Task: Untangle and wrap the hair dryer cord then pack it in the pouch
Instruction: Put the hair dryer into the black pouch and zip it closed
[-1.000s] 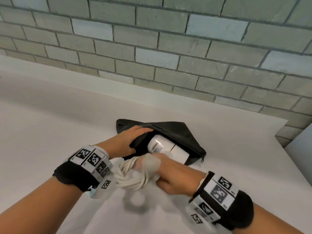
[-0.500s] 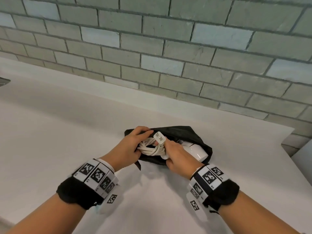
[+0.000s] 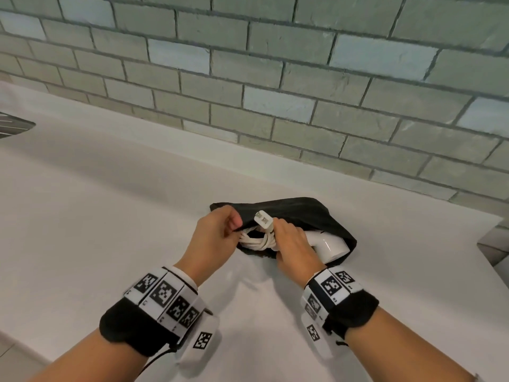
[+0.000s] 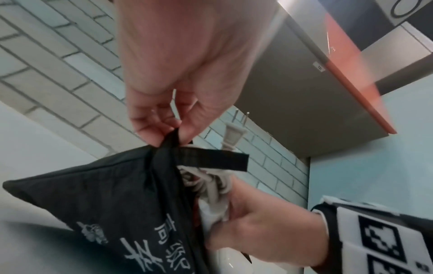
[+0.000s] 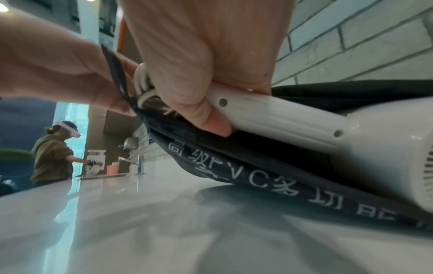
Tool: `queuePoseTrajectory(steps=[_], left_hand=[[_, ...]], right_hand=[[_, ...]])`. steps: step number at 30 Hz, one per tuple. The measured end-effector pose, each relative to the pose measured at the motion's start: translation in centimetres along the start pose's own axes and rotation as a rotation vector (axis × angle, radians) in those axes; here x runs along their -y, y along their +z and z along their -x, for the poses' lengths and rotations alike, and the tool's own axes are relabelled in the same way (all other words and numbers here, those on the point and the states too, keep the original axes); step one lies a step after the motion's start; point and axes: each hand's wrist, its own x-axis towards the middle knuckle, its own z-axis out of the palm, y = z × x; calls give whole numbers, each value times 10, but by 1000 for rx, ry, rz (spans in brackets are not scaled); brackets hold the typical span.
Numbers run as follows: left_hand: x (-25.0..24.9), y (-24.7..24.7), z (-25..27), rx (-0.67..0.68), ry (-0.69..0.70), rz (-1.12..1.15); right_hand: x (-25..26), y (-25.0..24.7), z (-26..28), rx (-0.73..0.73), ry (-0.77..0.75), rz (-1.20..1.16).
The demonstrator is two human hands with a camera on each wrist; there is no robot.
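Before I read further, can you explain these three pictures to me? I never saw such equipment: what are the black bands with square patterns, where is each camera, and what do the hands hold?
No machine here: a person works with two bare hands. The bands on the wrists carry printed square markers, and each has a small camera. The big picture comes from a camera on the head, looking down. The other two look along each hand from the wrist, very close, so things appear large and bent.

On the white counter lies a black pouch. The left hand pinches the pouch's edge and holds it open. The right hand grips the white dryer by its handle, together with the coiled cord. The plug sticks up. The dryer is partly in the pouch.
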Motion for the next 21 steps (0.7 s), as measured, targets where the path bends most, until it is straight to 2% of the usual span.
queuePoseTrajectory(steps=[2,5,7,11,14,18,21], left_hand=[[2,1,2,25,-13,20],[10,8,7,79,-146,-87],[10,14,10,95,-200,-14],[1,15,8,59,-155,217],[4,11,6,19,-165,262],[6,8,8,50,-145,294],[3,10,9,59,-119,351]], right_hand=[[-2,-2,-3,-12,-2,-20],[-3,0,-3,6,-13,-1],[-5,4,-1,3,-22,18],[-8,-5,-2,56,-34,-9],[-12,-9,-4,230,-80,-131],[-20,-8,-11,339,-96,-218],[-15,-8,-15,413,-116,-43]])
